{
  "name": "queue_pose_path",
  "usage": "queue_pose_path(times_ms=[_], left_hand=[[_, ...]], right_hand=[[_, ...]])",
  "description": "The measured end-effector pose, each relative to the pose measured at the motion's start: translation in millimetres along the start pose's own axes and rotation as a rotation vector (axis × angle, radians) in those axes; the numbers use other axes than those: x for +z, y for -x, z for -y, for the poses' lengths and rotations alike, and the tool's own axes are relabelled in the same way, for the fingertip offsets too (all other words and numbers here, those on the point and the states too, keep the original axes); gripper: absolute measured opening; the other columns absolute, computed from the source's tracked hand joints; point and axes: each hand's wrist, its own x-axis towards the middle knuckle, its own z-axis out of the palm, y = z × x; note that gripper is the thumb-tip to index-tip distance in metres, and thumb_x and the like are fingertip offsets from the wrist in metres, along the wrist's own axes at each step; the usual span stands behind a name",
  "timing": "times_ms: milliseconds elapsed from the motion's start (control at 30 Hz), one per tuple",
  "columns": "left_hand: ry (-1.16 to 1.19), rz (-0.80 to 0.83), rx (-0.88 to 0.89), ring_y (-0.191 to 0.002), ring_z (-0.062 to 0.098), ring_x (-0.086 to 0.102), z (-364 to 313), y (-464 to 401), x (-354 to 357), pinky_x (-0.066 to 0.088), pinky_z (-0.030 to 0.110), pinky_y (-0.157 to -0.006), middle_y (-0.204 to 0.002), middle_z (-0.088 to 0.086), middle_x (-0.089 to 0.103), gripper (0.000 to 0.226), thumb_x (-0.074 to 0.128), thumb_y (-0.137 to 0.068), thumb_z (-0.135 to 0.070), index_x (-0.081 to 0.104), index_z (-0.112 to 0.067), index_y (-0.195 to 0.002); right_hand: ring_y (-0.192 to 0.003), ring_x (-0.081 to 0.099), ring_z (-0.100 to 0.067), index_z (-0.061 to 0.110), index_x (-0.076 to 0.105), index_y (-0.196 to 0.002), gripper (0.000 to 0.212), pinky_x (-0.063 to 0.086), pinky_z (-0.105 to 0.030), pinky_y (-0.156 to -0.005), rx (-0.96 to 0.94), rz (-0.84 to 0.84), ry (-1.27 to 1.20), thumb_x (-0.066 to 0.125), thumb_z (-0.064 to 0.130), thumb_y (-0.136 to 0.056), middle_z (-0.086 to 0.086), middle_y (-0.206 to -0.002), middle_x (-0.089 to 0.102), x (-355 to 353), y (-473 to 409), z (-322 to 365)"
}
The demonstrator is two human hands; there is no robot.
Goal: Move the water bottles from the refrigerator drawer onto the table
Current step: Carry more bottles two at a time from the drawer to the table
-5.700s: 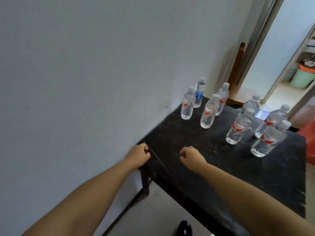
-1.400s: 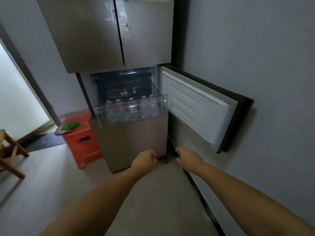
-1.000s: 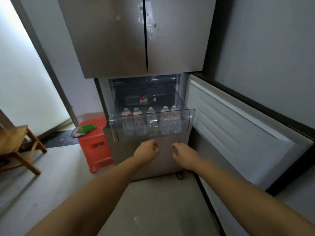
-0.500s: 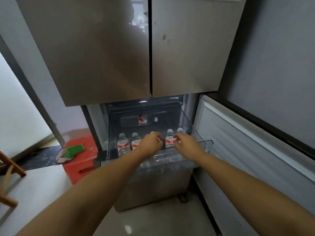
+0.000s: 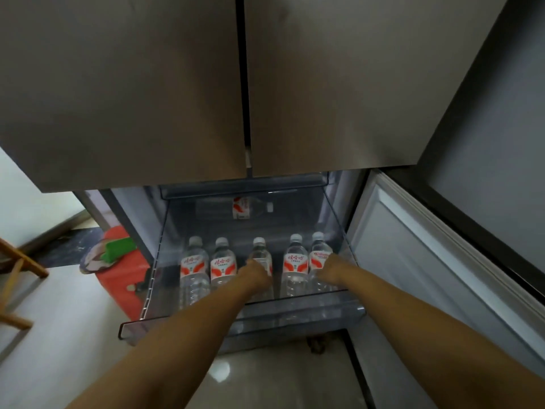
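Note:
A clear refrigerator drawer (image 5: 241, 323) stands pulled out below the closed upper doors. Several water bottles with red-and-white labels stand upright in a row along its front. My left hand (image 5: 255, 276) grips the middle bottle (image 5: 259, 249) around its body. My right hand (image 5: 330, 271) grips the rightmost bottle (image 5: 319, 252). Two bottles (image 5: 194, 264) (image 5: 223, 262) stand left of my left hand. One bottle (image 5: 295, 261) stands between my hands. Another bottle (image 5: 244, 207) lies on its side at the back of the drawer. The table is out of view.
The lower refrigerator door (image 5: 413, 261) hangs open to the right of the drawer. The upper doors (image 5: 177, 84) overhang the drawer. A red stool (image 5: 126, 278) carrying a green item (image 5: 118, 249) sits left of the fridge, and a wooden chair (image 5: 14, 276) stands farther left.
I turned from the table to the fridge and came close. Both hands reached down into the drawer and closed around two upright bottles.

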Motion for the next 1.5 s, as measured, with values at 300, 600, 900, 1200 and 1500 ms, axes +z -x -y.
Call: queue_pose_path(times_ms=[300,600,900,1200,1500], left_hand=[[-0.048,0.140,-0.163,-0.143,0.036,0.025,-2.1,-24.5,8.3,0.025,0.043,-0.116,-0.155,0.024,0.017,0.100,0.058,-0.092,-0.034,-0.018,0.000,-0.148],[0.144,0.047,-0.213,-0.134,0.037,0.040,0.8,-27.7,19.3,0.040,0.043,-0.106,-0.148,0.025,0.029,0.110,0.072,-0.083,-0.030,-0.012,-0.003,-0.148],[0.340,0.094,-0.064,-0.131,0.033,0.046,8.6,-19.3,-2.2,0.040,0.041,-0.106,-0.144,0.015,0.042,0.107,0.072,-0.081,-0.035,-0.003,-0.007,-0.151],[0.580,0.183,0.195,-0.102,0.027,0.063,-3.5,1.5,-60.9,0.056,0.039,-0.084,-0.116,0.015,0.062,0.049,0.074,-0.079,-0.021,0.053,-0.011,-0.121],[0.929,0.335,0.215,-0.076,0.023,0.073,-16.5,45.1,-74.5,0.054,0.036,-0.066,-0.087,0.010,0.075,0.038,0.061,-0.090,-0.031,0.056,-0.007,-0.119]], right_hand=[[-0.128,0.044,-0.034,0.017,0.033,-0.142,0.085,0.037,-0.049,-0.109,0.179,0.066,0.004,0.072,0.049,-0.074,-0.014,-0.142,0.040,12.4,-39.3,1.3],[-0.097,0.056,-0.027,0.012,0.036,-0.138,0.083,0.050,-0.038,-0.090,0.281,-0.063,-0.166,0.075,0.047,-0.073,-0.012,-0.120,0.053,25.8,-54.5,4.9],[-0.128,0.047,-0.027,0.006,0.026,-0.145,0.071,0.041,-0.032,-0.102,0.120,-0.037,-0.203,0.065,0.027,-0.090,-0.013,-0.142,0.042,-5.8,-9.2,21.7],[-0.098,0.066,-0.037,0.005,0.050,-0.119,0.061,0.055,-0.053,-0.087,0.094,0.095,-0.694,0.079,0.029,-0.072,-0.019,-0.110,0.066,-54.6,12.0,18.4],[-0.082,0.073,-0.032,0.007,0.061,-0.121,0.053,0.058,-0.042,-0.062,-0.028,0.165,-1.176,0.075,0.033,-0.077,-0.018,-0.097,0.074,-64.4,45.6,12.7]])
